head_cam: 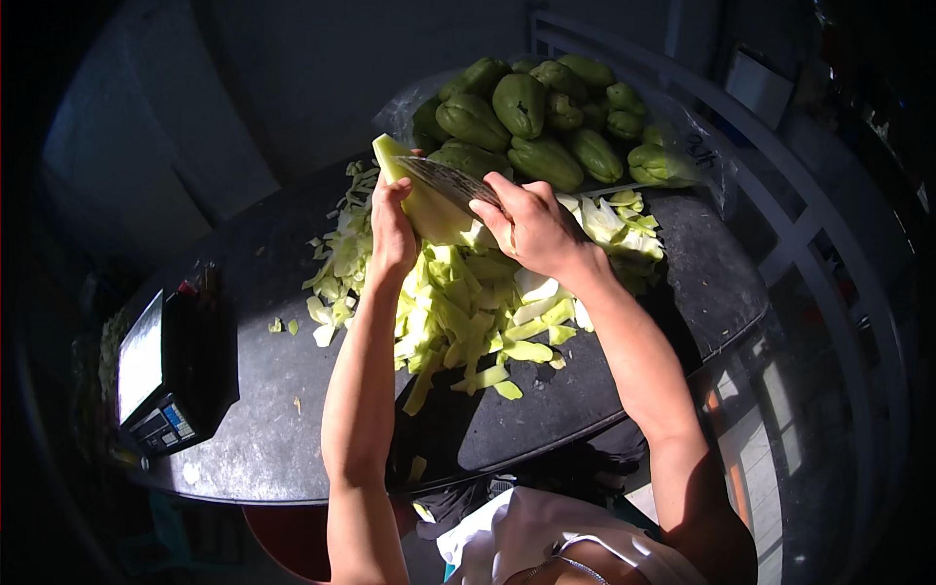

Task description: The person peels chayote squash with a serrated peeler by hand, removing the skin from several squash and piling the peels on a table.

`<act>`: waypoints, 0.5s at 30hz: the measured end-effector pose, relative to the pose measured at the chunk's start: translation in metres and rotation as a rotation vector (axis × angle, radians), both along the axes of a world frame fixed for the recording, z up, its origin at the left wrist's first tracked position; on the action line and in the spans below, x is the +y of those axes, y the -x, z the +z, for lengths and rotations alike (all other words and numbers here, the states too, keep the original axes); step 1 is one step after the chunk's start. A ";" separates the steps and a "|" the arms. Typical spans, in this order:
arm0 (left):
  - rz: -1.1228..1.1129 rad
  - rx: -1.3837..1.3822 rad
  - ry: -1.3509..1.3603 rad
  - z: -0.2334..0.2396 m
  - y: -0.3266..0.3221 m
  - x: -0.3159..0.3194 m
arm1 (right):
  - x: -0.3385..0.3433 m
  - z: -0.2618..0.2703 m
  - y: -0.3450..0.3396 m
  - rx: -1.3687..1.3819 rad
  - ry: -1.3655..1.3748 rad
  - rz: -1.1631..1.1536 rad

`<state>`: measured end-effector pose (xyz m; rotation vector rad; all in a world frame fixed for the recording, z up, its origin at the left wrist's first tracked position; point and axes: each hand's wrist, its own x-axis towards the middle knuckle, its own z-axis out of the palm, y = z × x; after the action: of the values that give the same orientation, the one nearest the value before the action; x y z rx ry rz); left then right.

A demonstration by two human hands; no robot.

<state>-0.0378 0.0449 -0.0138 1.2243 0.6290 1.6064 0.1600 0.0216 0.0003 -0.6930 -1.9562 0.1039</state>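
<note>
My left hand (393,223) grips a pale green, peeled piece of vegetable (431,208), tilted with its narrow end up; it looks like chayote. In my right hand (537,223) is a knife (446,178), its broad blade lying against the upper face of the piece. The knife's handle is mostly hidden in my fist. Below both hands spreads a heap of pale green slices and shavings (468,314) on the dark tabletop (278,409). Behind my hands, many whole green chayotes (519,106) lie piled in a clear plastic bag (398,106).
A digital weighing scale (172,380) with a bright metal pan stands at the table's left. Behind the bag and along the right curves a pale metal railing (801,234). A red stool-like object (289,537) shows under the front edge.
</note>
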 end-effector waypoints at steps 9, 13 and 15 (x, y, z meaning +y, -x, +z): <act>-0.393 -0.563 0.153 0.003 0.016 -0.002 | -0.012 0.012 -0.024 0.450 0.878 0.370; -0.529 -0.515 0.099 0.003 0.025 -0.003 | -0.016 0.012 -0.032 0.469 1.021 0.423; -0.545 -0.498 0.102 0.004 0.026 -0.002 | -0.018 0.009 -0.029 0.448 1.077 0.446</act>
<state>-0.0641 0.0426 -0.0096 0.7807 0.0459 1.3153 0.1893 0.0041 0.0090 -0.7752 -1.4738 1.5239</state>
